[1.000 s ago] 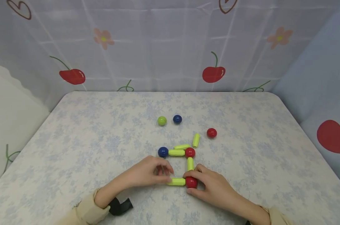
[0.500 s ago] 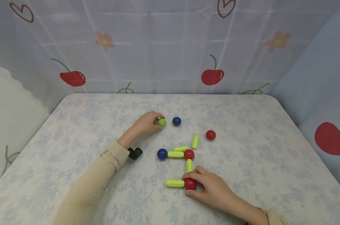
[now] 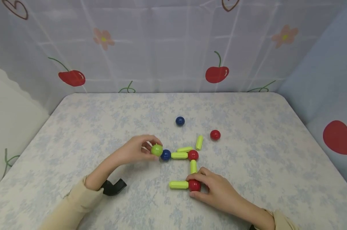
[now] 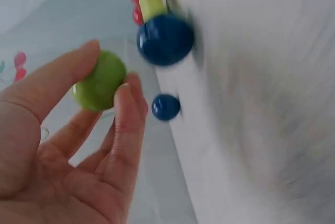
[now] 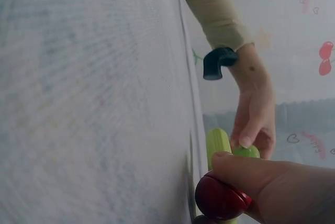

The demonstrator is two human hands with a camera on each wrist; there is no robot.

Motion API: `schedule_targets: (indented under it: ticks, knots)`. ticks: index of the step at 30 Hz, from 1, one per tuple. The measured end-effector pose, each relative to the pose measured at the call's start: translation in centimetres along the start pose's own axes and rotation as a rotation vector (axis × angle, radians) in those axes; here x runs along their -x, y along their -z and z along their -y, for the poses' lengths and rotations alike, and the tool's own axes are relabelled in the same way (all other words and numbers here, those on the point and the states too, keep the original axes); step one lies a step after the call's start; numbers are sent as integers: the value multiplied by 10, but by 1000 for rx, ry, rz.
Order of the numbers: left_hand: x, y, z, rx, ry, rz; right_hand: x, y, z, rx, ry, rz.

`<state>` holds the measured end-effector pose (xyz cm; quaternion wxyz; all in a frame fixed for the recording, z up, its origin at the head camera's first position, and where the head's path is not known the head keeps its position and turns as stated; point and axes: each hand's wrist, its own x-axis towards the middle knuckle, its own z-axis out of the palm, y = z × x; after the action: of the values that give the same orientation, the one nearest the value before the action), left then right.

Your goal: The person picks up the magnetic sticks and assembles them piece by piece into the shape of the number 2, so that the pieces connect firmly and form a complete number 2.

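Note:
Between thumb and fingertips my left hand (image 3: pixel 137 149) pinches a green ball (image 3: pixel 157 149), lifted off the table in the left wrist view. In the head view it overlaps the edge of a blue ball (image 3: pixel 166 155). That blue ball ends a chain on the table: a yellow-green rod (image 3: pixel 179 155), a red ball (image 3: pixel 193 155), a second rod (image 3: pixel 193 166), then another red ball (image 3: pixel 194 185) with a third rod (image 3: pixel 178 185) pointing left. My right hand (image 3: pixel 216 191) grips the nearer red ball, thumb in front and fingers behind.
A loose blue ball (image 3: pixel 180 121) lies farther back, and a loose red ball (image 3: pixel 215 134) to the right. Two loose yellow-green rods, one tilted (image 3: pixel 199 142) and one flat (image 3: pixel 184 149), lie behind the chain. A patterned curtain (image 3: pixel 162 48) hangs behind the table.
My left hand left the near rod, reached to the back for the green ball and brought it nearer, beside the chain's blue ball. My right hand stays on the near red ball.

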<state>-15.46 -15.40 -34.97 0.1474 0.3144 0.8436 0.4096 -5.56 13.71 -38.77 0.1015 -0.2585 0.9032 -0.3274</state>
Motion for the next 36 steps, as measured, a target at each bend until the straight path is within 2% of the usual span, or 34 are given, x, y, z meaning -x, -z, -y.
schedule_targets:
  ticks: [5,8,12,15,18,22,24,28,31,36]
  knots:
    - [28,-23,-6,55,23,176,-1,1,0,-8,-9,4]
    - [34,-37,-9,99,32,222,-1,1,1,-8,-5,1]
    - [34,-51,-13,119,32,209,-1,2,1,-20,9,-10]
    - [34,-55,-14,111,37,183,-1,3,0,-17,9,-22]
    - [34,-56,-14,118,44,165,-1,3,0,31,34,-76]
    - [34,-56,-15,126,41,157,-2,1,-2,111,124,-167]
    - [34,-56,-15,122,40,157,-3,-1,-3,135,177,-168]
    - [33,-56,-15,106,41,158,-6,-5,-2,163,241,-114]
    - [32,-57,-14,99,33,162,-8,-8,0,173,241,-118]
    - [29,-54,-14,56,-6,192,-12,-13,1,144,219,-181]
